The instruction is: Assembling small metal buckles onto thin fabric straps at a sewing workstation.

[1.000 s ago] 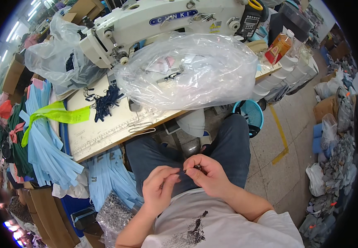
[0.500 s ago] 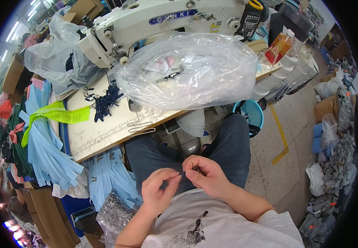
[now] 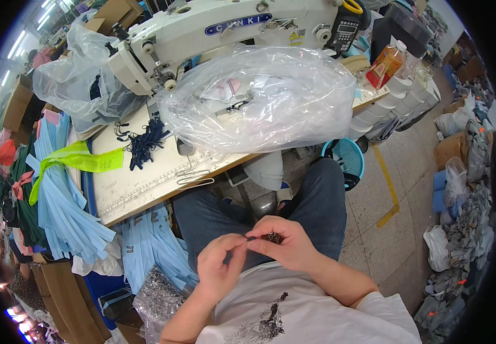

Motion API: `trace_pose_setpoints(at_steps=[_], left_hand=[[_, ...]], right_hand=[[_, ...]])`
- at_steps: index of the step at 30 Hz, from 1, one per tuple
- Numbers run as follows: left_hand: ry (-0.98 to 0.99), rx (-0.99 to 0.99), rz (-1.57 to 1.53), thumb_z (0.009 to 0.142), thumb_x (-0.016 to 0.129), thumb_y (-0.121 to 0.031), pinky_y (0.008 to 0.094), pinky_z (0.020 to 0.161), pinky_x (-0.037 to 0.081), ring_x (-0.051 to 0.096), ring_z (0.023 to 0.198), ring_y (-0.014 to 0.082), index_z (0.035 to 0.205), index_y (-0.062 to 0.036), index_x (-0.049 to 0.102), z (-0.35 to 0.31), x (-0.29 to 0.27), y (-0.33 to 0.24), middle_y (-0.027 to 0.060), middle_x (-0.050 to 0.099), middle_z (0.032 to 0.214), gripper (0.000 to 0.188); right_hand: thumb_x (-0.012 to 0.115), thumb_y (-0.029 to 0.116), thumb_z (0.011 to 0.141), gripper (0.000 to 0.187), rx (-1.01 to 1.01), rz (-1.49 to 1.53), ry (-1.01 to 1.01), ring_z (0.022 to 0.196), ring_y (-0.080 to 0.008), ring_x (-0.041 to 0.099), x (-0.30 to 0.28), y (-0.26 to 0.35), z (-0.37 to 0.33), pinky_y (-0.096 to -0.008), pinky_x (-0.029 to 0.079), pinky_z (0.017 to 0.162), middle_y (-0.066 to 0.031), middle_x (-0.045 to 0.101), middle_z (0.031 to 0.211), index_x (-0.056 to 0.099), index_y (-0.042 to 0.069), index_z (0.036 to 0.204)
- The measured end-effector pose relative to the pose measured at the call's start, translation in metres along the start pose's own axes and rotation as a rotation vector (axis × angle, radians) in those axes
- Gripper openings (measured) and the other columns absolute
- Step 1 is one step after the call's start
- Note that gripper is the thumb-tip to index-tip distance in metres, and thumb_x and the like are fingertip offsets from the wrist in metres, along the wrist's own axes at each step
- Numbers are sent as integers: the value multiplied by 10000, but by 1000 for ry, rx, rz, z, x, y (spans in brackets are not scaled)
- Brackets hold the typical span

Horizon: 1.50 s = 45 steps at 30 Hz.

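Both hands meet above my lap. My left hand [image 3: 222, 259] is closed in a pinch, thumb against forefinger, on a small dark piece [image 3: 251, 238] whose kind I cannot make out. Its other side is pinched by thumb and forefinger of my right hand [image 3: 287, 245]. Within the curled fingers of that right hand sits a dark brown clump of small pieces [image 3: 275, 237], partly hidden. On the sewing table [image 3: 139, 192] beyond lies a bunch of navy cords [image 3: 146, 143], beside a large clear plastic bag [image 3: 259, 123] with pale pieces in it.
A white sewing machine [image 3: 202, 34] spans the table's back. Light blue strips [image 3: 67, 195] and a neon-yellow strip [image 3: 81, 157] hang at the left. A blue basket [image 3: 351, 160] stands on the floor past my knee. An orange bottle [image 3: 386, 64] stands at the table's right end.
My fingertips have come closer together around the small dark piece, the right ones shifting slightly left. The clump in my right hand shows a little more. Nothing on the table has moved.
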<state>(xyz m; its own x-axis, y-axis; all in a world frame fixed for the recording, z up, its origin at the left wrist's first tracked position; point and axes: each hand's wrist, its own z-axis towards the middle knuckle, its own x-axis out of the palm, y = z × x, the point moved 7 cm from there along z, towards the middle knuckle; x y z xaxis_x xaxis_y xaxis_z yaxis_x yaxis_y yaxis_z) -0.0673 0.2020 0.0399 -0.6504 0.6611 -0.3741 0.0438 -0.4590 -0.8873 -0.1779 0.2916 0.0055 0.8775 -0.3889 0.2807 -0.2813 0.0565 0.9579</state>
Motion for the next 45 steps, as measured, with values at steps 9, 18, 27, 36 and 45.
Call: trace_pose_setpoints(at_steps=[9,18,27,36,45], left_hand=[[-11,-202,-185,828,643,63,249,622,513,647,686,154,958,7,615,-9,4,15,109,676,901,144],[11,-300,-442,857,595,116,218,669,499,618,780,119,1018,29,581,-9,7,21,119,643,970,184],[54,-367,-731,857,584,119,294,750,555,650,859,192,1022,40,590,-16,10,32,144,632,990,184],[13,-281,-804,883,584,63,341,782,559,632,854,210,1033,10,565,-12,12,24,155,601,960,161],[80,-359,-1308,895,617,-32,374,696,508,574,765,200,1004,-39,596,-14,24,27,121,604,884,112]], right_hand=[[686,49,859,142,-207,-69,-66,734,-62,551,1,15,-2,-193,428,626,-35,618,895,666,12,994],[643,132,913,117,-81,-191,-32,722,-53,519,-2,10,2,-203,414,627,-2,576,834,647,17,933],[597,157,950,142,126,176,-102,684,-17,445,-3,-1,-2,-181,369,601,48,548,794,618,20,917],[578,171,965,148,168,228,-115,674,12,404,-2,-4,-3,-162,341,575,82,514,774,596,34,912],[577,187,965,163,245,160,-196,653,8,403,-3,-13,3,-167,346,564,83,501,749,601,33,918]])
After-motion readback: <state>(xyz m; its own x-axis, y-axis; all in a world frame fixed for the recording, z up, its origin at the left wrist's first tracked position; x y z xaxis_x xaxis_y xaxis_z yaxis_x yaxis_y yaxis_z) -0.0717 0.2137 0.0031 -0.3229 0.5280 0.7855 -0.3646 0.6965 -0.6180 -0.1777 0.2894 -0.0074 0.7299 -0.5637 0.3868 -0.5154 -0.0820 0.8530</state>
